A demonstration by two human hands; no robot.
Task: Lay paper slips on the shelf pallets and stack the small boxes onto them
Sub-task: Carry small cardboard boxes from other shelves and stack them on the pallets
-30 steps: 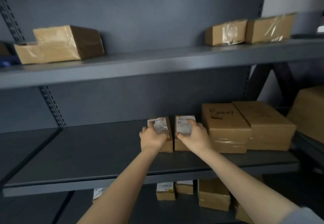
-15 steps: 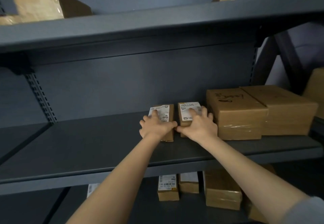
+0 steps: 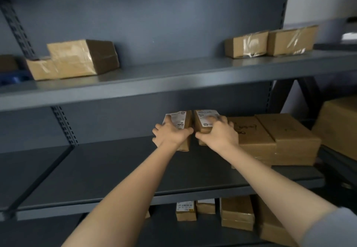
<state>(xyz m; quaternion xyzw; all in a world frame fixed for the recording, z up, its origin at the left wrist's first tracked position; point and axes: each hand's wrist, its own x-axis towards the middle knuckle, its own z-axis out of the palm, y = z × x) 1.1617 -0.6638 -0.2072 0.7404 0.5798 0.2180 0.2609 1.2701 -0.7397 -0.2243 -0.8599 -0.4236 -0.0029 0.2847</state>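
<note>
- Our left hand (image 3: 171,134) grips the left small box (image 3: 182,120).
- Our right hand (image 3: 219,133) grips the right small box (image 3: 204,119).
- Both boxes sit on the middle shelf (image 3: 116,169), side by side.

2 labelled small boxes (image 3: 178,125) side by side

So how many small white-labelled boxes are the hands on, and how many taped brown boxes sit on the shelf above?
Labelled small boxes: 2
Taped brown boxes on the upper shelf: 4
Total: 6
</note>
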